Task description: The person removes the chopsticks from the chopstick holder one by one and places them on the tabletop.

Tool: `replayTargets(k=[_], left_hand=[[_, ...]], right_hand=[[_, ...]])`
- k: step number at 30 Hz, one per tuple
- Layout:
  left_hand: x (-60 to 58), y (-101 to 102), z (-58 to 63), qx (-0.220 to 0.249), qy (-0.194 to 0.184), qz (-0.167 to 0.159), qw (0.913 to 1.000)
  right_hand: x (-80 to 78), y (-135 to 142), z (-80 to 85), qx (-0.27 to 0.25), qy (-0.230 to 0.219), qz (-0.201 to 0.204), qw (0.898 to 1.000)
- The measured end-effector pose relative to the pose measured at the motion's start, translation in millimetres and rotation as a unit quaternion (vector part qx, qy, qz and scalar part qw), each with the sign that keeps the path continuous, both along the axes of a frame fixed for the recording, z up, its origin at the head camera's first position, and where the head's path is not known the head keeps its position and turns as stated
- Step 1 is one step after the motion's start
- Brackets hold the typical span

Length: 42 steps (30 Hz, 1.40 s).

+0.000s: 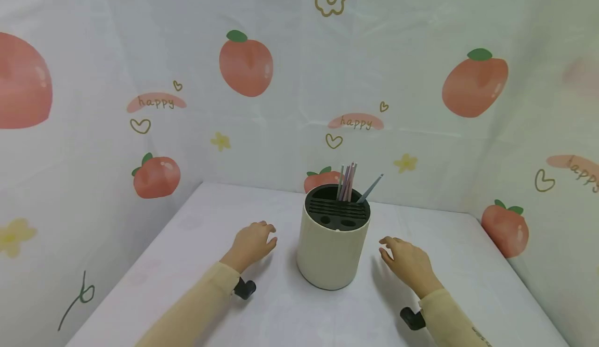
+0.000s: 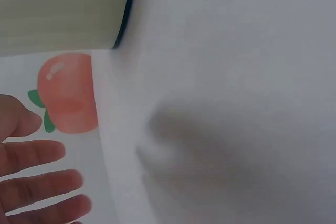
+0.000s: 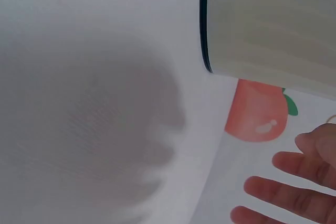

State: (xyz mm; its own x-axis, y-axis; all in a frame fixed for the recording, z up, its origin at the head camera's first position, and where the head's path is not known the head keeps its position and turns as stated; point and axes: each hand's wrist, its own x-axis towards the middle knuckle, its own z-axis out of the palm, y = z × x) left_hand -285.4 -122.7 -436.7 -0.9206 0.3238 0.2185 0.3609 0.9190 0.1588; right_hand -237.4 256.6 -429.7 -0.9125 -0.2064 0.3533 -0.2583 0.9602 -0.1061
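Observation:
A cream pen holder (image 1: 329,256) with a black slotted top stands upright on the white table, between my two hands. Several thin pastel sticks, pen-like in shape (image 1: 348,183), rise from its rear opening, and a blue-grey one (image 1: 371,188) leans out to the right. My left hand (image 1: 252,243) hovers left of the holder, fingers relaxed and apart from it. On the other side my right hand (image 1: 409,264) is held in the air with loosely bent fingers, holding nothing. Both wrist views show spread fingers (image 2: 34,187) near the cream wall of the holder (image 3: 273,24).
The white tabletop (image 1: 187,264) carries the shadows of both hands. Behind and at the sides hangs a white cloth (image 1: 290,123) printed with peaches, hearts and flowers. A small black wrist device (image 1: 245,288) sits under the left cuff, another (image 1: 413,318) under the right.

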Motion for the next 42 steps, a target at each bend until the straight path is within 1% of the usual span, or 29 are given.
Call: replayTargets(k=[3,5,7,11,14,16,18,20,22,23,24,25,27,28,29,30,31,32,33,34,37,38,39,40,41,42], left_hand=[[2.2,1.0,-3.0,0.021,-0.045,0.018,0.9986],[3.3,1.4,-6.0,0.026,-0.064,0.025,0.9973],[4.9,1.5,-7.8,0.033,-0.072,0.026,0.9965],[7.6,1.3,-8.8,0.043,-0.074,0.024,0.9960],[7.1,1.6,-4.7,0.062,-0.071,0.018,0.9954],[4.6,2.5,0.9,0.086,-0.072,0.012,0.9936],[1.4,4.4,9.0,0.118,-0.072,0.005,0.9903],[-2.0,8.0,20.1,0.161,-0.074,-0.001,0.9843],[-5.3,12.8,33.6,0.219,-0.074,-0.007,0.9729],[-6.8,15.7,41.2,0.253,-0.076,-0.013,0.9643],[-8.2,19.1,49.1,0.293,-0.081,-0.022,0.9524],[-9.6,22.5,56.3,0.336,-0.089,-0.033,0.9370],[-11.9,29.2,69.0,0.419,-0.110,-0.055,0.8995],[-13.0,32.6,74.0,0.456,-0.123,-0.066,0.8789],[-13.2,35.9,78.7,0.488,-0.137,-0.076,0.8587],[-13.8,39.2,82.2,0.513,-0.149,-0.085,0.8412],[-14.1,42.3,85.4,0.529,-0.160,-0.089,0.8284],[-14.1,45.2,87.8,0.539,-0.169,-0.090,0.8199],[-14.0,47.8,89.7,0.545,-0.177,-0.091,0.8147],[-13.7,50.2,91.0,0.548,-0.184,-0.093,0.8111],[-13.2,55.7,92.0,0.548,-0.196,-0.094,0.8079],[-13.3,56.8,91.3,0.548,-0.199,-0.094,0.8069],[-13.6,57.7,90.4,0.549,-0.201,-0.094,0.8057],[-13.9,58.4,89.5,0.549,-0.202,-0.094,0.8056],[-14.1,58.9,88.4,0.548,-0.202,-0.093,0.8066],[-14.4,59.2,87.4,0.548,-0.203,-0.094,0.8063]], right_hand=[[0.0,0.3,-1.1,-0.017,-0.031,-0.008,0.999],[0.3,0.9,-1.7,-0.020,-0.038,-0.010,0.999],[1.1,1.6,-1.6,-0.022,-0.044,-0.011,0.999],[2.3,3.0,0.4,-0.027,-0.051,-0.013,0.998],[1.5,3.6,5.8,-0.034,-0.058,-0.014,0.998],[0.3,3.9,12.6,-0.040,-0.064,-0.012,0.997],[-1.9,4.9,21.5,-0.051,-0.068,-0.009,0.996],[-4.2,5.8,33.2,-0.068,-0.065,-0.003,0.996],[-7.0,6.4,46.7,-0.096,-0.059,0.003,0.994],[-8.9,6.4,53.8,-0.113,-0.054,0.006,0.992],[-10.7,5.6,61.2,-0.134,-0.048,0.012,0.990],[-12.6,4.6,68.5,-0.159,-0.042,0.019,0.986],[-17.1,1.4,82.1,-0.209,-0.021,0.037,0.977],[-19.3,-0.6,88.4,-0.232,-0.008,0.048,0.972],[-21.4,-2.8,94.3,-0.256,0.003,0.061,0.965],[-23.2,-5.1,99.5,-0.282,0.013,0.077,0.956],[-25.3,-7.2,103.9,-0.312,0.019,0.098,0.945],[-27.0,-9.4,107.7,-0.343,0.023,0.119,0.931],[-28.8,-11.3,110.4,-0.376,0.024,0.143,0.915],[-30.3,-13.2,112.3,-0.410,0.022,0.171,0.896],[-34.4,-17.0,112.8,-0.508,-0.001,0.255,0.822],[-35.4,-18.0,112.0,-0.531,-0.008,0.277,0.801],[-36.4,-18.8,110.6,-0.547,-0.016,0.295,0.783],[-36.9,-19.5,109.2,-0.560,-0.023,0.308,0.769],[-37.4,-20.2,107.8,-0.571,-0.031,0.317,0.757],[-37.7,-21.0,106.6,-0.577,-0.037,0.323,0.749]])
